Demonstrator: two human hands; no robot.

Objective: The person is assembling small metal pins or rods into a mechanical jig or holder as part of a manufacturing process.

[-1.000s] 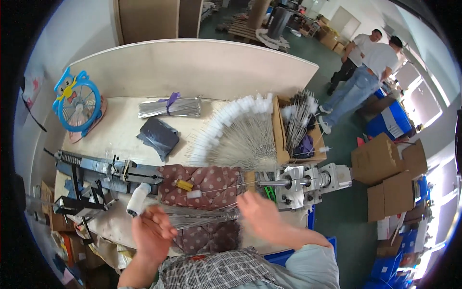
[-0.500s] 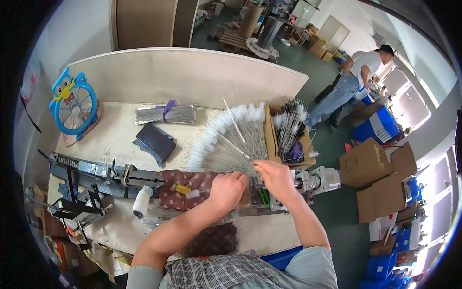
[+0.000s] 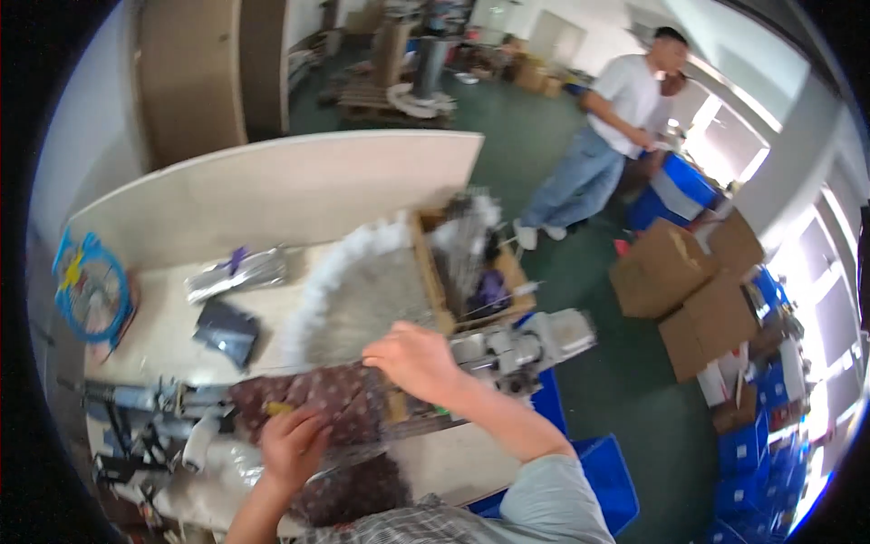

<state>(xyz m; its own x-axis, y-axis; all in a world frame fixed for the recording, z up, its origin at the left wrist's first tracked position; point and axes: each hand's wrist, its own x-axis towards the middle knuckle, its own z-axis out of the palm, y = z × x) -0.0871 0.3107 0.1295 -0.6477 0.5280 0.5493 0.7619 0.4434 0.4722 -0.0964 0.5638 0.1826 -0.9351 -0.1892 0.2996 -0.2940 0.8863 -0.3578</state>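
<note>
A dark red patterned cloth [image 3: 313, 394] lies over a long grey machine [image 3: 521, 344] along the table's near edge. My left hand [image 3: 292, 444] rests on this cloth with bent fingers; blur hides what it holds. My right hand [image 3: 412, 360] is closed at the near edge of a fan of thin metal rods with white fluffy tips [image 3: 362, 290], and one thin rod runs left from its fingers. Behind the fan, a wooden box [image 3: 435, 290] holds more rods.
On the table's left are a blue wire reel [image 3: 91, 286], a dark pouch [image 3: 227, 331] and a silvery bundle [image 3: 236, 272]. A pale board [image 3: 272, 181] backs the table. Cardboard boxes [image 3: 689, 281] and blue crates [image 3: 607, 471] stand on the green floor; two people [image 3: 616, 127] stand at the far right.
My left hand has pulled back from the fan of rods onto the patterned cloth. My right hand stays at the fan's near edge. The view has swung to the right.
</note>
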